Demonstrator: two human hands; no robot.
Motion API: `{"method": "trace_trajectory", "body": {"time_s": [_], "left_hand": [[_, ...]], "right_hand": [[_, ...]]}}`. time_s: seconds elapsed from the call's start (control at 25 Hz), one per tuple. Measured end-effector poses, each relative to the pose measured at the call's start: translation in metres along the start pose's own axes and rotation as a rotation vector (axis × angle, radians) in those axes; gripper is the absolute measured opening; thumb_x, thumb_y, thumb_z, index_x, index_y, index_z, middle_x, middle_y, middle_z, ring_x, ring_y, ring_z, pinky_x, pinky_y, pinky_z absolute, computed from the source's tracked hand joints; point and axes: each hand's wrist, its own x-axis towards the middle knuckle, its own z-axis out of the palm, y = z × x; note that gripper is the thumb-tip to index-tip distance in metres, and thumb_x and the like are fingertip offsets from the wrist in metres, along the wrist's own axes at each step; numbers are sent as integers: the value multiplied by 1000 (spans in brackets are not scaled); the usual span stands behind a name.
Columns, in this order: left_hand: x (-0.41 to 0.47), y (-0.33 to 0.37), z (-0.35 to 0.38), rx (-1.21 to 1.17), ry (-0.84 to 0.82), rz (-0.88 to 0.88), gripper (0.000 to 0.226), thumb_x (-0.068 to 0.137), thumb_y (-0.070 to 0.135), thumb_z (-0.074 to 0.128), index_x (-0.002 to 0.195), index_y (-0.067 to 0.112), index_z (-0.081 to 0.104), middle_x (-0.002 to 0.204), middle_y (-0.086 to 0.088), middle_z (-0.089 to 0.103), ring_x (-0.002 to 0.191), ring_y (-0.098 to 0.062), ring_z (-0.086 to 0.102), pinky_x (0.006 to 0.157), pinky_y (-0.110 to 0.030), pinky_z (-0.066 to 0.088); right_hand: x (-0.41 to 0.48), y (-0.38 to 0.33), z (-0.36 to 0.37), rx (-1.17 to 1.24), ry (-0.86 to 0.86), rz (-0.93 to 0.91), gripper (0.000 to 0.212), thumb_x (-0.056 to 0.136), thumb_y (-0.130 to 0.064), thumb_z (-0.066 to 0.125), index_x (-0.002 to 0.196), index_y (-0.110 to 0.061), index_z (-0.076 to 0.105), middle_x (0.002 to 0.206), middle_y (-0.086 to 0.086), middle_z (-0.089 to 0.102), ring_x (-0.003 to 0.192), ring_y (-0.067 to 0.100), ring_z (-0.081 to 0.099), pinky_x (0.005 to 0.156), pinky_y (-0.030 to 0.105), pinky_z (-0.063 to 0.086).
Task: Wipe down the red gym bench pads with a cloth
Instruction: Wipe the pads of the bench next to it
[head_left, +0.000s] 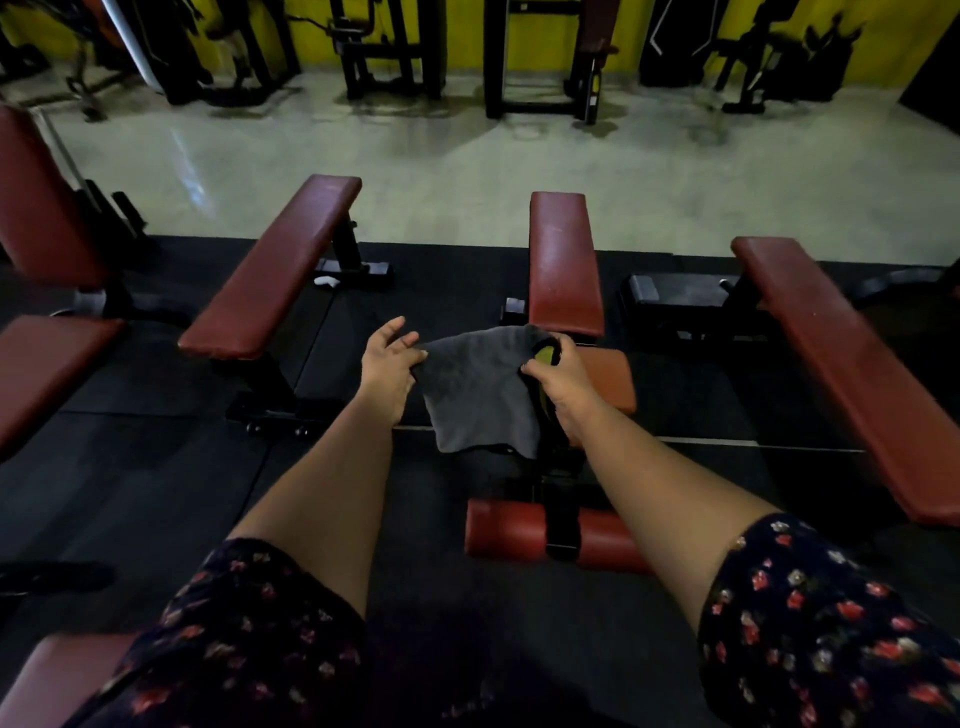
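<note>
— Where is the cloth (478, 395)?
— In the air at the left edge of the seat pad (608, 382), stretched between both hands. The left hand (389, 364) pinches its left corner and the right hand (561, 376) clenches its right edge.
— The best approach?
— Likely fold it flat, then wipe the back pad (563, 260) from far end to near end in overlapping strokes.

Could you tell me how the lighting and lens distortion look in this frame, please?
Head view: dim overall, with the black floor mat nearly losing detail; the pale floor carries a soft glare streak; wide-angle bowing splays the outer red bench pads toward the edges; the grey cloth between left hand and right hand is reasonably sharp.
</note>
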Motion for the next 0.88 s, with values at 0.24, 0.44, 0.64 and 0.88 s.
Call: {"method": "trace_trajectory", "body": {"time_s": [0.24,0.44,0.64,0.88], "left_hand": [[37,10,-16,677,-295,114,73,75,20,84,139,19,50,121,-1,61,113,-14,57,91,-25,45],[71,21,0,1142,-290,176,30,81,44,73,100,22,68,97,4,64,98,-18,60,82,-32,46],[115,42,29,1070,-400,224,30,88,12,66,113,16,51,106,-4,56,101,-21,56,80,-28,39],[162,84,60,1187,-654,388,46,81,-16,55,115,14,65,112,-1,60,105,-12,54,92,-17,39]], "right_hand": [[27,-8,8,-6,-78,41,32,85,-17,73,114,-18,60,116,8,66,100,19,64,91,37,53],[70,-15,12,-187,-28,-23,26,94,-15,62,119,-7,62,112,6,65,102,19,62,87,26,49],[144,-37,14,-286,26,-134,28,92,-3,59,120,-2,64,113,10,66,102,17,59,83,19,46],[212,-54,6,-345,87,-105,22,86,-5,66,108,-4,69,105,14,70,95,27,65,82,32,51]]}}
